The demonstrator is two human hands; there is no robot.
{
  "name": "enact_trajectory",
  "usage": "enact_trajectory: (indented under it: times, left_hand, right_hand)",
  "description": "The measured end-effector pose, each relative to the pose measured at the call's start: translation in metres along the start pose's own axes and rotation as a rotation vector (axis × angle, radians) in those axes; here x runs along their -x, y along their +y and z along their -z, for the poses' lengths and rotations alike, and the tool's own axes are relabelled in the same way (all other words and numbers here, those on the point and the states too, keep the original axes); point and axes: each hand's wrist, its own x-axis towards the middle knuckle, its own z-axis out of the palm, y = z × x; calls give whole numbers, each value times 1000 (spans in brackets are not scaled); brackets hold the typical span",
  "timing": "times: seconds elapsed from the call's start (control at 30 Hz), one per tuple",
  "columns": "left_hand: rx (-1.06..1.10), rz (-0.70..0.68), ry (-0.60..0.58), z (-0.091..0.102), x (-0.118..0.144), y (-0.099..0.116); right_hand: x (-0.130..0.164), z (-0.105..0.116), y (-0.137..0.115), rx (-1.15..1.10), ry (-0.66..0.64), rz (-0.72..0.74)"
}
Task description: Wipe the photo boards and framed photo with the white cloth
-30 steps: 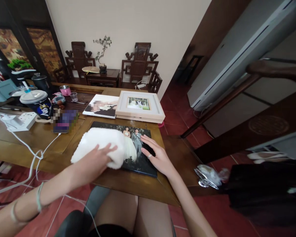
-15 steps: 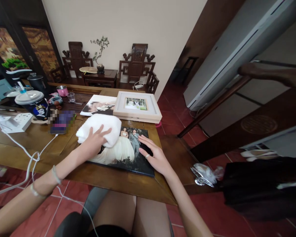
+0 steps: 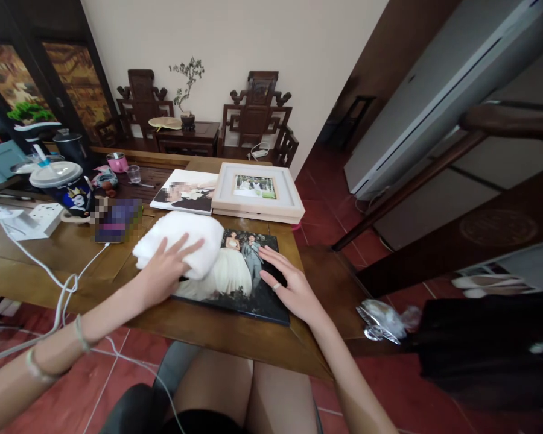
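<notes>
On near table edge: left hand (image 3: 165, 271) flat on folded white towel (image 3: 178, 250), now wiping back leftward over glossy dark photo print (image 3: 235, 274); right hand (image 3: 289, 283) open, pinning print's right side.

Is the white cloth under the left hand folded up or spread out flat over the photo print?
Folded. The white cloth sits as a thick pad under the left hand, covering only the far left part of the photo print.

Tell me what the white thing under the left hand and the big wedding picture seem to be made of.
The white cloth under the left hand looks like soft terry or microfibre: thick, folded, matte. The wedding picture, steadied by the right hand, seems a rigid frameless panel with dark edges, perhaps canvas or board; its exact finish is unclear.
</notes>
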Motion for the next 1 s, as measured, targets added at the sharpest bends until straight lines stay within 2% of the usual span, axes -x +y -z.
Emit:
enact_trajectory:
  times: [0.13,0.2,0.27,0.37,0.57,0.67,0.77,0.9,1.0]
  left_hand:
    - [-7,17,98,0,-44,-25]
    - [16,14,107,-2,-53,-29]
    - [31,8,108,-1,-51,-26]
    - [46,-16,80,2,-29,-6]
    - [158,-121,-54,7,47,54]
    - [200,-166,-52,8,62,64]
    - [198,-151,-48,10,45,52]
    - [139,-61,-24,14,-5,20]
    - [116,3,73,13,-35,-5]
  right_hand:
    - [-1,0,-1,-12,2,-17]
    - [-1,1,-2,-12,3,-22]
    - [-1,1,-2,-9,3,-20]
    - [-1,1,-1,-9,2,-14]
    - [-1,1,-1,-18,2,-7]
    - [-1,1,-2,-24,5,-12]
    - [-1,2,-3,-25,10,-18]
    - [-1,1,-4,-23,11,-16]
    - [-2,1,-3,-23,14,-10]
